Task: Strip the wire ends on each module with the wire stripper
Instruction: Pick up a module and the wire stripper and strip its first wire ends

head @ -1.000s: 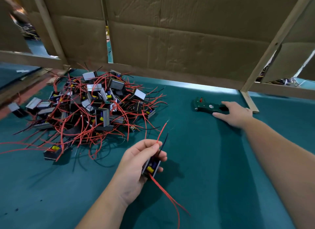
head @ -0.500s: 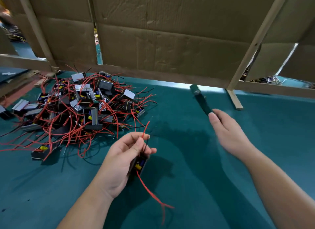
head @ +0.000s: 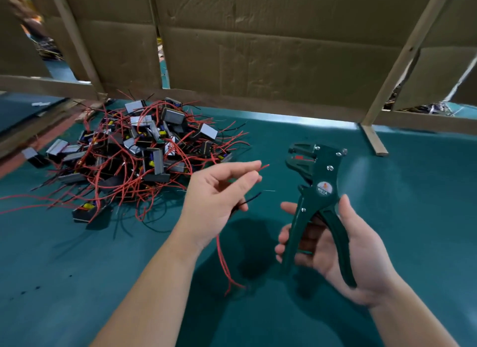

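My right hand [head: 335, 253] grips the handles of a dark green wire stripper [head: 316, 189], jaws pointing up and to the left. My left hand [head: 219, 197] pinches a red wire [head: 263, 167] between thumb and forefinger, its tip a short way left of the jaws. A black wire end [head: 251, 199] sticks out below the fingers, and more red wires [head: 224, 264] hang down under the palm. The module they belong to is hidden behind my left hand. A heap of several modules [head: 144, 150] tangled in red and black wires lies at the left.
The green table mat [head: 413, 217] spreads right and front of the hands. A cardboard wall [head: 258, 49] with wooden slats closes off the back. A wooden strip [head: 374, 142] lies on the mat at the back right.
My right hand picked the stripper off the mat and brought it in, upright, in front of me. My left hand rose and turned, now pinching the red wire tip toward the jaws.
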`<move>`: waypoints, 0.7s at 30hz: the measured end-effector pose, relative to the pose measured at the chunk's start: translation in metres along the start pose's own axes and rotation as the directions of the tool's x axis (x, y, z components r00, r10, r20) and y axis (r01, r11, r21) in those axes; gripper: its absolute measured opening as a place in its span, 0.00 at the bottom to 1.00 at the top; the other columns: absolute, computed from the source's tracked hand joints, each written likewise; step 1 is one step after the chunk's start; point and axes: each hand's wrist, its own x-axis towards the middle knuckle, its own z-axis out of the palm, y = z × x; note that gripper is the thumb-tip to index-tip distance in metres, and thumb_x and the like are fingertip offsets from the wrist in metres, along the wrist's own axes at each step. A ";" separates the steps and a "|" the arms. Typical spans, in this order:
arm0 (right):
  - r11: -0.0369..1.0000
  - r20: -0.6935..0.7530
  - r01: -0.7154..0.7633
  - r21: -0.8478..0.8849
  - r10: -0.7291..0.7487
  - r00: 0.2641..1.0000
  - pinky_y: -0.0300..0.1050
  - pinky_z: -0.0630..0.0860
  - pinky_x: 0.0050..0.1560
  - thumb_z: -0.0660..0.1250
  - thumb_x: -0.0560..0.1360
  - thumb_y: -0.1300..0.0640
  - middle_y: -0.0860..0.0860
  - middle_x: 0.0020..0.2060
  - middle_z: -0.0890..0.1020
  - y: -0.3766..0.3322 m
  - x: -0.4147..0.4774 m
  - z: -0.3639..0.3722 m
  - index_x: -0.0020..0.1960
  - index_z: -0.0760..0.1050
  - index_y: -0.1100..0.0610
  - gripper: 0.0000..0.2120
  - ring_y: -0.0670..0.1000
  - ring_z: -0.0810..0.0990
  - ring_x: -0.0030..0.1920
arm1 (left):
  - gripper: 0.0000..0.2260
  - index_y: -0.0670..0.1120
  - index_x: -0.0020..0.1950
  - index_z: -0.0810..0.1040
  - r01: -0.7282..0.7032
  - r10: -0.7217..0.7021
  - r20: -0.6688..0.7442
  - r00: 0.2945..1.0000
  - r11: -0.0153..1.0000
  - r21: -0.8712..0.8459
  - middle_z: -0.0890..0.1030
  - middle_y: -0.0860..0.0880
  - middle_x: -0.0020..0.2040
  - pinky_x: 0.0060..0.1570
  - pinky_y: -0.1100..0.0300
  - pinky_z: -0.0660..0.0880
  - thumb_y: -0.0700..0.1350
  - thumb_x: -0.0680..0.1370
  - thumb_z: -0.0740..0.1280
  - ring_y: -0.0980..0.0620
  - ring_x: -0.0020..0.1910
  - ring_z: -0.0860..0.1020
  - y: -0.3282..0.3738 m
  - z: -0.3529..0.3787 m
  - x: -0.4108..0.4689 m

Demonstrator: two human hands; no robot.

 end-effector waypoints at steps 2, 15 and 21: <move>1.000 0.013 -0.015 0.010 0.015 1.000 0.58 0.79 0.45 0.52 0.72 0.31 0.68 0.42 0.80 0.005 0.001 0.003 0.59 0.79 0.64 0.39 0.66 0.81 0.43 | 0.07 0.53 0.46 0.86 -0.008 0.007 -0.037 0.999 1.000 -0.014 0.85 0.49 0.39 0.29 0.67 0.73 0.42 0.72 0.72 0.57 0.27 0.74 -0.003 -0.003 -0.002; 0.995 0.090 -0.072 -0.062 0.078 0.993 0.56 0.78 0.42 0.69 0.63 0.29 0.67 0.40 0.79 0.017 -0.003 0.019 0.54 0.79 0.67 0.42 0.65 0.80 0.40 | 0.04 0.53 0.45 0.84 -0.060 0.061 0.001 0.998 0.977 0.204 0.84 0.54 0.38 0.36 0.61 0.72 0.46 0.74 0.70 0.52 0.35 0.74 -0.008 -0.012 -0.004; 0.986 0.074 -0.102 -0.133 0.113 0.991 0.59 0.78 0.42 0.70 0.60 0.28 0.67 0.38 0.79 0.015 -0.005 0.017 0.50 0.80 0.65 0.41 0.64 0.80 0.39 | 0.04 0.55 0.45 0.83 -0.125 0.134 -0.014 0.991 0.953 0.276 0.81 0.58 0.36 0.32 0.62 0.68 0.46 0.75 0.70 0.47 0.31 0.69 -0.009 -0.015 -0.005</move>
